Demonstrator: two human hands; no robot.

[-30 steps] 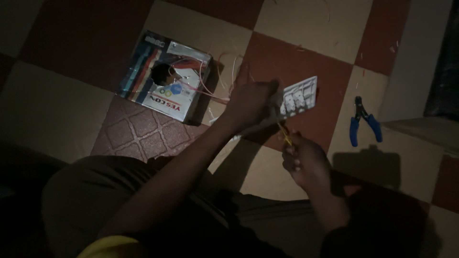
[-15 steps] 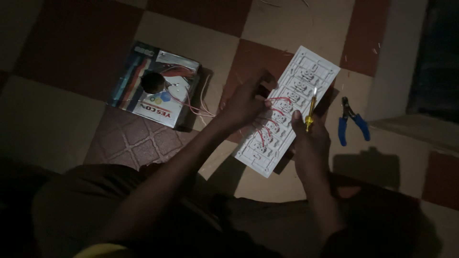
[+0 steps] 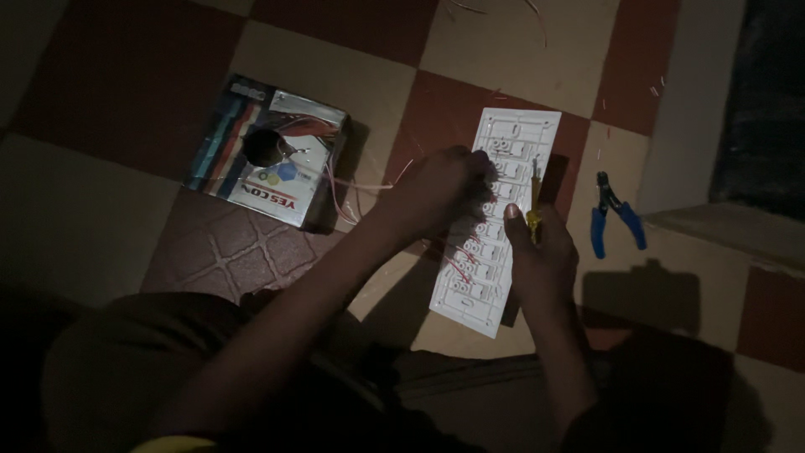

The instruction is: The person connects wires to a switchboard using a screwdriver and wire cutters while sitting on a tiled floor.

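Note:
A long white switch board plate (image 3: 495,252) lies back side up on the chequered floor, with red wires across its switch backs. My left hand (image 3: 444,189) rests on its left edge near the upper switches, fingers curled on the plate. My right hand (image 3: 541,256) grips a yellow-handled screwdriver (image 3: 533,205), whose tip points up at the plate's upper right part.
A box of wire coil (image 3: 272,159) with a round hole lies at the left, thin red wire (image 3: 369,186) trailing from it toward the plate. Blue-handled pliers (image 3: 612,218) lie on the floor at the right. A pale step edge (image 3: 696,117) runs along the far right.
The plate was held on edge, then turned and laid flat on the floor with its back up. Both hands came down with it; the screwdriver now points at the upper part.

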